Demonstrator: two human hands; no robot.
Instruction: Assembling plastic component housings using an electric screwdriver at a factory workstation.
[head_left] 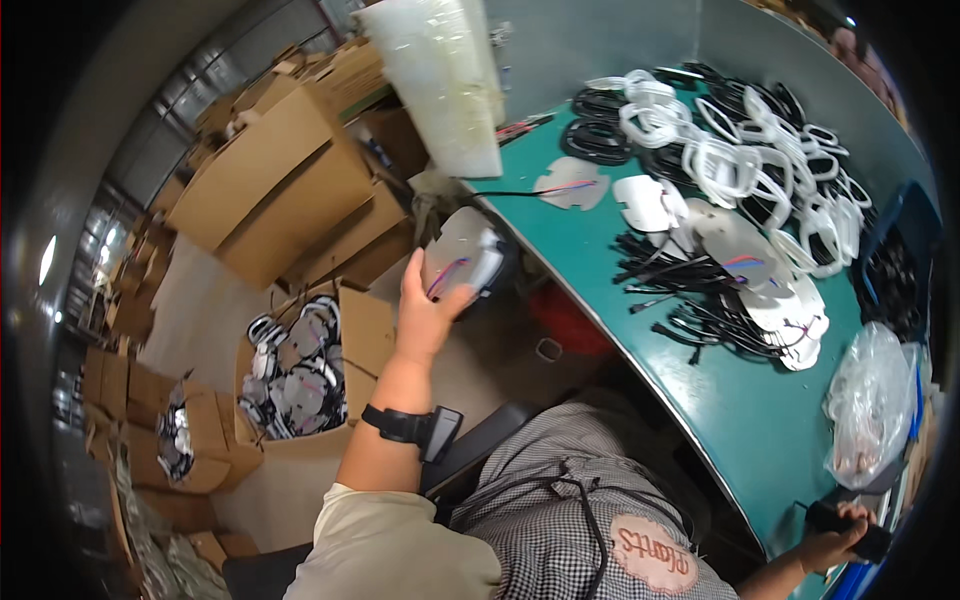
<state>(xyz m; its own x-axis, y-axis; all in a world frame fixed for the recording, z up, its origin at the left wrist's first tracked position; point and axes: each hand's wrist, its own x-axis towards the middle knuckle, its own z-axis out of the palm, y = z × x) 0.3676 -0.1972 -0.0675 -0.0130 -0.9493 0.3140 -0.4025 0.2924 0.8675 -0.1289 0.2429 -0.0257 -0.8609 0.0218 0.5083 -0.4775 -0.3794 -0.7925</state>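
My left hand [428,312] is raised beyond the table's left edge. Its fingers and thumb are closed on a thin grey plate [452,246] with red and blue wires on its face. A white and black part [488,262] sits against the plate's right side. At the lower right, my right hand [838,545] is closed around a black block-like object [872,543], whose exact kind I cannot make out. Another pale plate [580,185], with a black cable and coloured wires, lies near the table's far left corner.
The green table [690,390] bears white rings [720,170], black rings [597,140], black cables [700,325] and stacked white plates [790,315]. A clear plastic bag [868,400] stands by a blue bin [925,235]. Left are a carton of assembled parts [355,350] and stacked cardboard boxes [270,180].
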